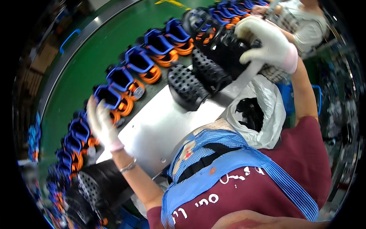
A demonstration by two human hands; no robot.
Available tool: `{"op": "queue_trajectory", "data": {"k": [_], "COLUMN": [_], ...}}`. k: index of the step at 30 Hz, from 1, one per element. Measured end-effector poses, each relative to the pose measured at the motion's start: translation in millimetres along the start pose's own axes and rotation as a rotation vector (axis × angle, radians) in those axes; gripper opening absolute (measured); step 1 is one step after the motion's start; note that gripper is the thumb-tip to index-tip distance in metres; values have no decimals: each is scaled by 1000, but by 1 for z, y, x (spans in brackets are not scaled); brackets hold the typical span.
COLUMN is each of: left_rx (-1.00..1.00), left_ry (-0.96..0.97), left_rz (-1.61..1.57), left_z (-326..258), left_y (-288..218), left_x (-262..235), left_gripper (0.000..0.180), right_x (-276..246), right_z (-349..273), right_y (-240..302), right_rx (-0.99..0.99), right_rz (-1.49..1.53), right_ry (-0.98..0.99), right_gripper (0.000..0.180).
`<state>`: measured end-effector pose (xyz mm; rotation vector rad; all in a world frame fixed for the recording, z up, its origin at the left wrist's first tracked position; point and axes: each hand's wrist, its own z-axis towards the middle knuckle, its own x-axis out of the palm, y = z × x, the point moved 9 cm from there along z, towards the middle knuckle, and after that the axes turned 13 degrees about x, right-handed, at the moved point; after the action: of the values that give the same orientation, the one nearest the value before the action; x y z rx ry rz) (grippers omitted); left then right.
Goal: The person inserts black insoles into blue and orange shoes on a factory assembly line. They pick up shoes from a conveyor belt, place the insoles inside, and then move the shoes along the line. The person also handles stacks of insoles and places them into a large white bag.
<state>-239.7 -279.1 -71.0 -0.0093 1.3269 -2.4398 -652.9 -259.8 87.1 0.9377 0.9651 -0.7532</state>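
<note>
My left hand (102, 124), in a white glove, is raised at the left with its fingers spread and nothing in it. It is nearest to the row of blue-and-orange boot-like pieces (121, 81), in front of one of them. At the upper right my right hand (272, 42), also gloved, curves over a cluster of black parts (228, 51). Its thumb and fingers stand wide apart; blur hides whether it touches them. Two black boot-shaped pieces with perforated faces, one of them a black perforated piece (187, 86), lie on the metal tabletop (152, 118) between my hands.
A white plastic bag (272, 114) holding black parts stands open close to my right side. More black perforated pieces (89, 187) sit at the lower left. The boot-like pieces curve along a green surface (72, 87). Another person (303, 26) is at the upper right.
</note>
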Motion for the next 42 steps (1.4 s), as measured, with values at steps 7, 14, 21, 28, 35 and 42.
{"op": "queue_trajectory", "data": {"k": [7,14,21,28,35,42], "left_rx": [-364,-372,-440,-416,-78,-497], "left_ry": [-55,-594,-808,-604,-157,269], "left_rz": [-1149,-1000,-963,-124,607,729], "left_z": [-24,-60,-67,-72,-62,-28], "left_y": [-45,39,91,108,91,114], "left_x": [51,-47,-92,-140,-114,-108], "left_gripper": [58,38,33,43,39,35], "right_x": [130,240,294,306,350,438], "right_z": [59,86,98,151,207,222], "right_y": [181,253,294,297,335,353], "right_rx": [-160,-179,-176,-295,-338,-137], "right_rz": [184,126,148,-34,-355,-309], "right_ry": [420,577,648,417,602,549], "right_gripper": [48,48,43,31,36,22]}}
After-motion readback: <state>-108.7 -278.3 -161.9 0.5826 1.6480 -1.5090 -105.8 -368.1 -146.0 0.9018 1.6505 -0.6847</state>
